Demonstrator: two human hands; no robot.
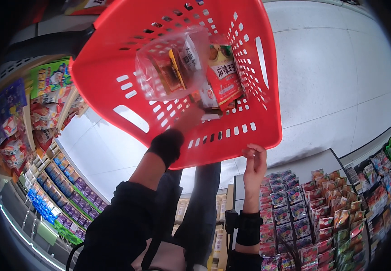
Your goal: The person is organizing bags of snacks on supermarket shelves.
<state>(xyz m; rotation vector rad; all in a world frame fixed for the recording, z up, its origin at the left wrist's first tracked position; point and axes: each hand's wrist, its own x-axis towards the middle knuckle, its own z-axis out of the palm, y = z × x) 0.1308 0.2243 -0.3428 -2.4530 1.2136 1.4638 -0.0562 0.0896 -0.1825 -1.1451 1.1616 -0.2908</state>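
Note:
A red plastic shopping basket point(215, 149) with slotted walls fills the upper middle of the view. My left hand point(190, 118), slightly blurred, reaches down inside it beside the snack packets; its fingertips are partly hidden, so whether they grip anything cannot be told. Near them lie a red and cream snack packet point(227, 79) and a white packet point(208, 96). A clear plastic bag point(148, 73) holding brown and white packaged food lies against the basket's far side. My right hand point(255, 162) is at the basket's near right rim, fingers curled, with its grip unclear.
Shelves of bagged snacks point(46, 115) stand at the left, above rows of blue and purple packets point(87, 193). At the lower right a display holds many small snack packets point(327, 210). The basket's black handle point(50, 44) extends left. Pale floor tiles point(320, 78) lie beyond the basket.

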